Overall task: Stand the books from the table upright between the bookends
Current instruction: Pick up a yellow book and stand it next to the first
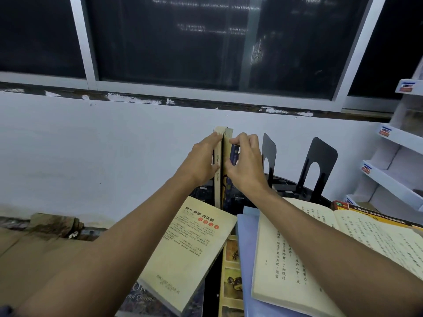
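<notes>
Two or three books (223, 175) stand upright at the back of the table, near the wall. My left hand (203, 161) lies flat against their left side. My right hand (246, 165) presses on their right side, fingers curled over the top of a dark blue book (235, 154). Two black metal bookends (318, 165) stand empty to the right of the books, the nearer bookend (269, 154) just behind my right hand. A yellowed closed book (187, 252) lies flat under my left forearm. An open book (304, 255) lies flat under my right forearm.
A blue folder (246, 266) and a picture-covered book (230, 277) lie under the open book. A red and black box (370, 210) sits at the right. White cardboard shelves (396, 172) rise at the far right. A brown surface (34, 250) lies at the left.
</notes>
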